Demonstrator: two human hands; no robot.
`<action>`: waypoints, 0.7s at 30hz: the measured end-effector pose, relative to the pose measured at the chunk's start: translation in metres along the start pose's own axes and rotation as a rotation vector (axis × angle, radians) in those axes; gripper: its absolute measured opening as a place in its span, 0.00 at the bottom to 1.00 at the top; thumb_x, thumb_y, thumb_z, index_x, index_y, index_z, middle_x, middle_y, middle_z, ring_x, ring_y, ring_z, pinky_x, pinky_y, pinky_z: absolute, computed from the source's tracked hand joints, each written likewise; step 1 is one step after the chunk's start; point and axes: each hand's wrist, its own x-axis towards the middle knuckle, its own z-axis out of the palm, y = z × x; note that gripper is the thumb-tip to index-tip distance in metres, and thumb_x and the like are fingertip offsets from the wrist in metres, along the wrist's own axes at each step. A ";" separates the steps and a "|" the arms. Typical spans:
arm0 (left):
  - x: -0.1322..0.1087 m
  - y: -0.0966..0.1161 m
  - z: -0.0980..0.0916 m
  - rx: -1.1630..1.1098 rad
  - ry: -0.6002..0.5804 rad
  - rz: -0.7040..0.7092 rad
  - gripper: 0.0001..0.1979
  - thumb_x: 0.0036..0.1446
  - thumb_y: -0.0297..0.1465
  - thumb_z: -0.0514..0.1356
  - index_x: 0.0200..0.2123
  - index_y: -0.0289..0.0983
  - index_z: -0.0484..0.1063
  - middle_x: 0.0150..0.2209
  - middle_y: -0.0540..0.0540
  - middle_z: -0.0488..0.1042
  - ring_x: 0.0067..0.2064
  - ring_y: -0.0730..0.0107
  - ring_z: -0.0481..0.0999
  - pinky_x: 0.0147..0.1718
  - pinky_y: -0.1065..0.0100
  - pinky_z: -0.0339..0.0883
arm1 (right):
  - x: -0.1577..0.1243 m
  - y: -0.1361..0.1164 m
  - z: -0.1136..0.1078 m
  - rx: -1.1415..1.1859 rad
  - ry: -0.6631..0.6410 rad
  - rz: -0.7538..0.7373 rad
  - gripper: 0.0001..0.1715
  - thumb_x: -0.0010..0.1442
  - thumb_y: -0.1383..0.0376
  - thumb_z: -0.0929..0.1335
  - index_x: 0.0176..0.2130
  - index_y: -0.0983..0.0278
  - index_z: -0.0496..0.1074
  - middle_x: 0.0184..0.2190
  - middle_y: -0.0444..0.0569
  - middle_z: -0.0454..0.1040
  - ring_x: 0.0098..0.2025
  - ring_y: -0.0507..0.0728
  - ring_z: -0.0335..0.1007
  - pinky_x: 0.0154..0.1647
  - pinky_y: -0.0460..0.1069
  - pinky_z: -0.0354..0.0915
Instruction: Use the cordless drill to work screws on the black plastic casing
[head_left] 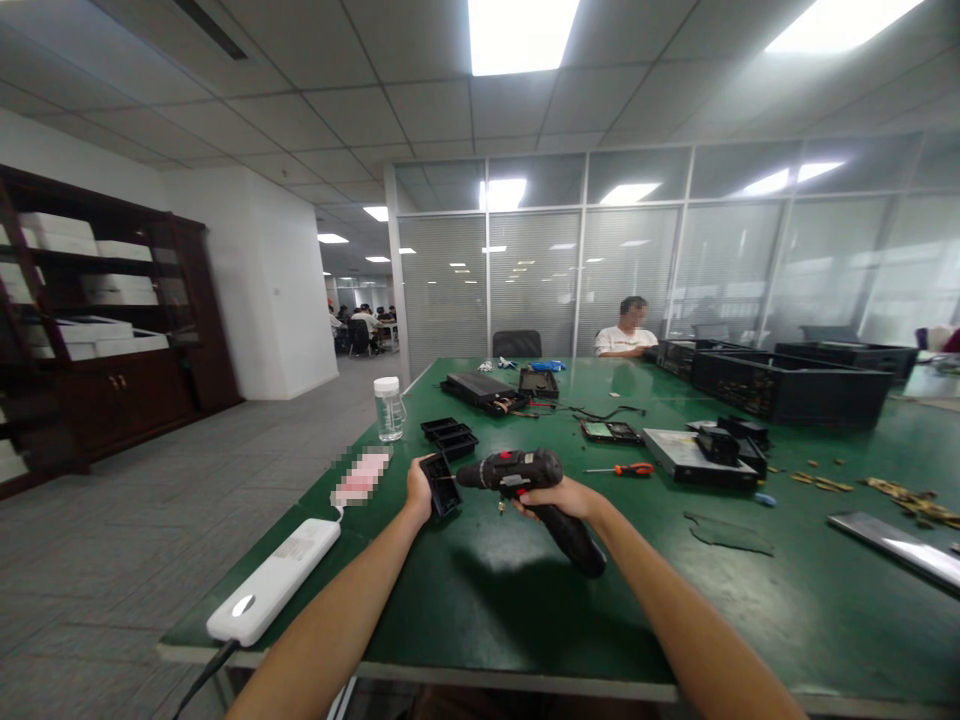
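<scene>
My right hand [559, 497] is wrapped round the handle of a black cordless electric screwdriver [525, 480] with red trim. Its nose points left at a small black plastic part [441, 485]. My left hand [418, 490] holds that black part upright above the green table [525, 600], fingers closed on its left edge. The driver tip meets the part's right side. Both forearms reach in from the bottom of the view.
A white power strip [274, 580] lies at the table's left edge, a clear jar [389, 408] behind it. Black trays [450, 436], an orange-handled screwdriver [622, 469], disassembled black boxes [705, 455] and crates [795, 385] lie beyond. A person [626, 335] sits at the far end.
</scene>
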 end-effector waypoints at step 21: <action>0.000 -0.001 0.001 0.005 -0.019 -0.026 0.13 0.44 0.39 0.55 0.28 0.35 0.70 0.24 0.50 0.71 0.26 0.67 0.72 0.29 0.64 0.65 | 0.000 0.002 0.000 0.036 0.004 -0.007 0.15 0.50 0.59 0.69 0.31 0.70 0.70 0.23 0.46 0.67 0.25 0.50 0.62 0.28 0.47 0.61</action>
